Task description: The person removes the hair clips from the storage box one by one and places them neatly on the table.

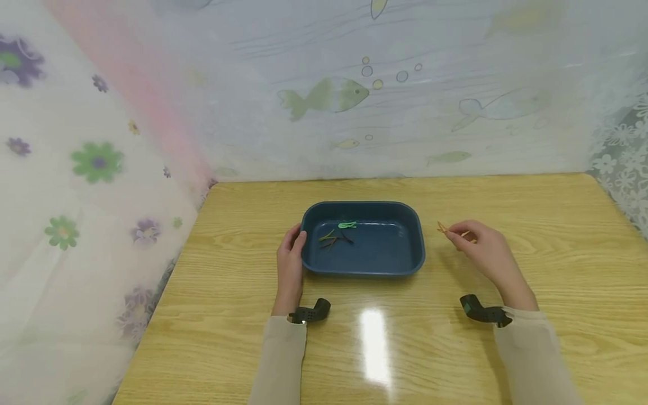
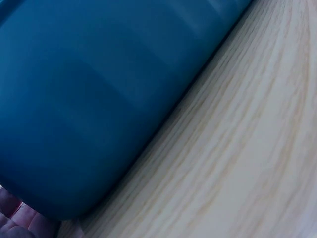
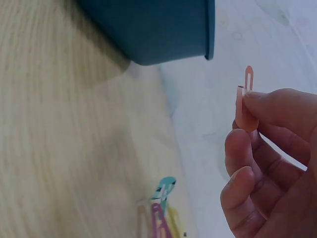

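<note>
A dark blue rectangular plastic basin (image 1: 362, 274) stands on the table. My left hand (image 1: 290, 264) grips its left end, thumb at the rim and fingers against the outside wall. In the left wrist view only a few fingertips (image 2: 22, 220) show beside the basin's wall. Right of the basin, apart from it, my right hand (image 1: 483, 247) pinches a small orange hair clip (image 3: 246, 106) between thumb and fingers, above the table. Inside the basin, toward the left, lie a bright green clip (image 1: 347, 225) and several darker clips (image 1: 331, 242).
In the right wrist view, a teal clip (image 3: 166, 186), a purple clip (image 3: 159, 220) and a yellow clip (image 3: 174, 220) lie together on the wood-grain table (image 1: 212, 315). A fish-patterned curtain (image 1: 405, 129) hangs along the far edge, a flowered one (image 1: 96, 225) on the left.
</note>
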### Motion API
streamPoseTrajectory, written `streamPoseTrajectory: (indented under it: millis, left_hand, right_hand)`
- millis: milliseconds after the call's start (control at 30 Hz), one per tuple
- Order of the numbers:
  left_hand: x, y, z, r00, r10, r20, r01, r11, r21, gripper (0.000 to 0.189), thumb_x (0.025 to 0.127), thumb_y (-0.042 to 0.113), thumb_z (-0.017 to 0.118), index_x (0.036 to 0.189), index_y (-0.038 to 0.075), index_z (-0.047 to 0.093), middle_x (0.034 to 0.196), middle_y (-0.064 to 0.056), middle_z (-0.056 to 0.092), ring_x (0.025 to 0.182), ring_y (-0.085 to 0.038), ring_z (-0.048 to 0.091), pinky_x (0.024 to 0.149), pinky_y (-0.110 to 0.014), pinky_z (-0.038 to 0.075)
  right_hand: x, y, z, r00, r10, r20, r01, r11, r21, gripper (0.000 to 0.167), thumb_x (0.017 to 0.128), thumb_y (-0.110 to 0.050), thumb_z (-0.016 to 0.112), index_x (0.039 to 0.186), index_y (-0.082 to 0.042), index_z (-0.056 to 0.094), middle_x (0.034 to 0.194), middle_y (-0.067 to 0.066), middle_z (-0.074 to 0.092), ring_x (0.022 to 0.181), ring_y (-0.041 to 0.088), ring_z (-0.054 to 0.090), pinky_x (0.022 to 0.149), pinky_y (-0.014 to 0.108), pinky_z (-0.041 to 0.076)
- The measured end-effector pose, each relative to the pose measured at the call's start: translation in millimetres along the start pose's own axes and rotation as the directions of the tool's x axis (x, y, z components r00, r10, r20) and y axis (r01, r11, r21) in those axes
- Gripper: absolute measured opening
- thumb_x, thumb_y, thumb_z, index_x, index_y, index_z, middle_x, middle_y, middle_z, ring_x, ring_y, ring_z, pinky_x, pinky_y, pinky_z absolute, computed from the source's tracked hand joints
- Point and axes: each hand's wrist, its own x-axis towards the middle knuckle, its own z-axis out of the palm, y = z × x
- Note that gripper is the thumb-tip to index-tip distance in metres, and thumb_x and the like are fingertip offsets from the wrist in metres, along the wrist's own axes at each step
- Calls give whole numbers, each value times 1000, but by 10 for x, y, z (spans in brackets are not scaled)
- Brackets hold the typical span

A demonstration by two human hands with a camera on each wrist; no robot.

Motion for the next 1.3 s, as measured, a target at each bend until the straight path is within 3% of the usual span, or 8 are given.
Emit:
streamPoseTrajectory:
  millis: [367,600,700,1000,1300]
  left_hand:
    - [-14,-5,-12,1000,-2,-3,2,1000,14,36,92,27,49,125,12,50,123,0,51,114,-11,44,97,-28,33]
    - [109,-219,-65,1000,6,-17,-6,1000,-4,39,89,37,52,123,19,53,123,2,51,114,-9,44,97,-29,32]
    - [119,-237,-67,1000,19,-21,-19,1000,-11,39,88,40,53,121,21,54,122,4,52,113,-9,44,97,-29,32]
    - [33,-68,-37,1000,4,-2,-4,1000,-20,38,91,29,51,125,11,51,125,-4,50,114,-12,43,97,-30,32]
    - [11,-8,-3,1000,-4,-2,4,1000,17,37,92,28,49,125,11,50,125,-2,50,114,-11,43,97,-30,32]
  right_hand:
    - [-37,137,71,998,58,6,-58,997,-45,40,89,-44,48,110,-12,59,93,8,60,76,21,53,59,32,41]
    - [-29,229,80,998,59,9,-59,997,-59,39,90,-41,48,108,-9,60,88,9,62,75,22,53,60,31,41]
    - [-22,261,77,998,66,10,-65,995,-73,40,90,-41,47,108,-9,60,88,9,62,76,22,53,61,31,40]
    - [-44,349,12,996,86,11,-84,992,-91,41,91,-40,47,111,-7,60,100,16,61,89,29,56,71,41,43]
    - [-60,377,-42,994,111,22,-107,986,-126,39,90,-39,47,108,-8,60,87,9,64,80,23,54,64,32,40]
